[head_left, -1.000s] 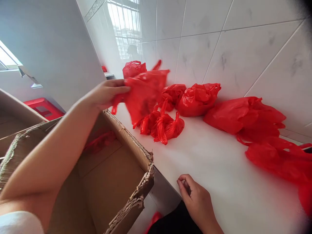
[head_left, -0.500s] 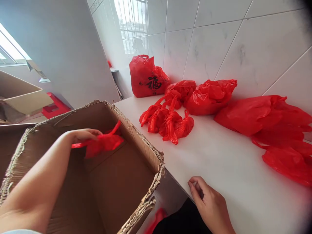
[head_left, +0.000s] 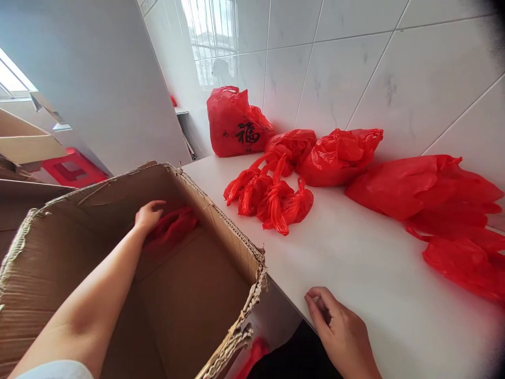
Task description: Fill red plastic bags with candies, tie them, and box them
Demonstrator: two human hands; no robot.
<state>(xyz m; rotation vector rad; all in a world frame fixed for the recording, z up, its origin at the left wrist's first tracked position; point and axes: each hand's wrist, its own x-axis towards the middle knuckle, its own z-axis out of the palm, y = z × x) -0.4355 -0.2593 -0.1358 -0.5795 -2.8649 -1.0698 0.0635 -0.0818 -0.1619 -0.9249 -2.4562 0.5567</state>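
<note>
My left hand (head_left: 149,215) reaches down into a large cardboard box (head_left: 221,218) with rough-cut edges. Its fingers are stretched out and look free of any hold. Right beside and below them a red plastic bag (head_left: 177,225) lies in the far corner of the box, partly in shadow. At the front edge of the white table (head_left: 355,258) rests my right hand (head_left: 340,327), fingers curled in with thumb and forefinger together and nothing visible in them. Several small knotted red plastic bags (head_left: 272,197) sit bunched on the table beyond the box.
Along the tiled wall stand a large red bag with black lettering (head_left: 239,123), a filled red bag (head_left: 341,157) and loose red bags (head_left: 418,184). A red plastic object (head_left: 74,168) and another carton (head_left: 27,142) are at the left.
My left hand has gone lower and deeper into the box. The red bag it held now lies at the bottom, and the fingers have loosened. My right hand has stayed in place.
</note>
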